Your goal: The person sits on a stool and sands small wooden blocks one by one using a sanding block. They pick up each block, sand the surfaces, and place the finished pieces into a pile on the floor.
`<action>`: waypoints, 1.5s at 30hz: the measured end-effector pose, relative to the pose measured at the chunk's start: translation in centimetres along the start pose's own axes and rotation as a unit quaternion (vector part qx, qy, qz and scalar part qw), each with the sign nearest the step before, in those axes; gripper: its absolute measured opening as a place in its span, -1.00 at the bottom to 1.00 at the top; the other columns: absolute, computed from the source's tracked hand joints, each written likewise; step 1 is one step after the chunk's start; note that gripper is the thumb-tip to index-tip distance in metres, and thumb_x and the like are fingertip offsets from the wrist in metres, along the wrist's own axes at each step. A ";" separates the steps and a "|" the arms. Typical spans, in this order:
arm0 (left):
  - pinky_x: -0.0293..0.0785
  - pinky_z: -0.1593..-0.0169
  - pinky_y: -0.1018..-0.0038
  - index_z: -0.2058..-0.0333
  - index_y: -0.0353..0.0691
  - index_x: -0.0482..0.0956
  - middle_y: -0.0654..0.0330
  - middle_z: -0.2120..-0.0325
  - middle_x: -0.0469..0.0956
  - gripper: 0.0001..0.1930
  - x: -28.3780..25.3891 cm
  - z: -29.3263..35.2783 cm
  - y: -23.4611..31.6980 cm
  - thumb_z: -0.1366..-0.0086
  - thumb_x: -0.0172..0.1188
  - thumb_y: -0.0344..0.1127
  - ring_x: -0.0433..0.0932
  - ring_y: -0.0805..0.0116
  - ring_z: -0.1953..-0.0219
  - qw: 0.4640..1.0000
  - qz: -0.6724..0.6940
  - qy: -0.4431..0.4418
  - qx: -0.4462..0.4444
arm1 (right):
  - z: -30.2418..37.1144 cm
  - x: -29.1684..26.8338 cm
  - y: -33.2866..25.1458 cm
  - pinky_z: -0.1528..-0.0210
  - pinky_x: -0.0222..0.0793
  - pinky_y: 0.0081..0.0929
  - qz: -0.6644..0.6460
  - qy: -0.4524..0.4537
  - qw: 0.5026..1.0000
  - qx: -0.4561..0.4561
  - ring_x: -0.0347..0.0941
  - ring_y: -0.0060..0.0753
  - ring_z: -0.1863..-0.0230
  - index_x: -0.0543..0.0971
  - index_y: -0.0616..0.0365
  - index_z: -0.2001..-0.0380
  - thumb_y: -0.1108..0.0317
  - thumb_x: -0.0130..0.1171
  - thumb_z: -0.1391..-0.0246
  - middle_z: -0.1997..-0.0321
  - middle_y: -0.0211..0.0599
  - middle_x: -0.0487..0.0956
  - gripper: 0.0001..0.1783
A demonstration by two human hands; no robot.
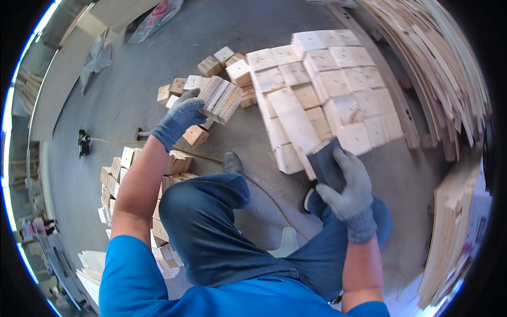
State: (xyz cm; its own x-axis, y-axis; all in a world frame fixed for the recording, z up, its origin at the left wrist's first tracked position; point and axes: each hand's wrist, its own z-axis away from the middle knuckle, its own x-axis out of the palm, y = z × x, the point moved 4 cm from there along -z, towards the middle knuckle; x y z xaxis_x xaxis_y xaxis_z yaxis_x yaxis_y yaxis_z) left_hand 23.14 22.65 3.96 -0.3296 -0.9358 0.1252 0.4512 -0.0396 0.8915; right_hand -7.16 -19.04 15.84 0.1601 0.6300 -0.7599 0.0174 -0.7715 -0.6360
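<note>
Left hand (182,117) holds a wood block (223,99) — likely hard, heavyish (grip its flat sides); right hand (349,182) holds a dark slab (326,162).

A woodworking workshop: pale wooden blocks (346,82) are standing stacked on the grey floor (124,105) beyond the right gloved fingers (346,162), long planks (430,66) are lying farther off to their right, and loose blocks (209,66) are lying scattered near the left gloved fingers (194,105).

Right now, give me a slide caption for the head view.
Gloved left hand holding a layered block, gloved right hand a dark slab, near rows of pale blocks.
</note>
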 end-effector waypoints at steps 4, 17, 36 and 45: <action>0.80 0.06 0.34 -0.50 -0.38 0.20 -0.03 -0.08 0.62 -0.22 7.5 4.6 2.3 -0.41 0.32 -0.26 0.75 0.22 0.10 0.998 -0.007 -0.017 0.064 | 1.2 -0.4 1.7 -0.50 0.30 0.02 0.005 0.017 0.999 0.029 0.41 0.26 -0.41 0.51 0.10 -0.42 0.05 0.58 0.11 -0.38 0.23 0.51 -0.02; 0.75 0.06 0.27 -0.22 -0.26 0.55 0.02 0.06 0.66 -0.52 22.4 8.3 -6.7 -0.36 0.34 -0.29 0.71 0.16 0.18 0.973 0.229 0.022 -0.001 | 2.0 -2.4 3.0 -0.50 0.36 -0.12 -0.030 0.083 0.994 0.065 0.49 0.16 -0.38 0.52 0.22 -0.39 0.15 0.62 0.04 -0.34 0.17 0.57 -0.08; 0.68 -0.13 0.19 -0.23 -0.29 0.53 0.02 0.00 0.64 -0.50 23.7 5.1 -3.6 -0.38 0.34 -0.25 0.67 0.14 -0.01 0.966 0.232 0.052 0.107 | 0.4 -1.7 5.1 -0.38 0.46 -0.08 0.021 0.022 0.990 0.136 0.55 0.16 -0.28 0.55 0.13 -0.37 0.07 0.56 0.01 -0.27 0.17 0.59 -0.13; 0.61 -0.29 0.05 -0.26 -0.30 0.46 -0.08 -0.21 0.52 -0.47 21.3 10.4 4.3 -0.45 0.32 -0.13 0.60 0.00 -0.18 0.905 0.391 -0.010 0.166 | -7.4 3.3 2.3 -0.20 0.62 -0.11 0.144 -0.188 0.955 0.180 0.73 0.04 -0.07 0.60 -0.04 -0.34 0.02 0.45 -0.02 -0.03 0.04 0.77 -0.22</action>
State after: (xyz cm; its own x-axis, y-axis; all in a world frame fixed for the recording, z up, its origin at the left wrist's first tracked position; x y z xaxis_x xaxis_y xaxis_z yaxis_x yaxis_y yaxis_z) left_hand 9.45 6.24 15.01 -0.0327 -0.6253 0.7797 0.2796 0.7432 0.6078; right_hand 0.67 -19.39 12.86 -0.2590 0.4351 -0.8623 -0.3242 -0.8802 -0.3467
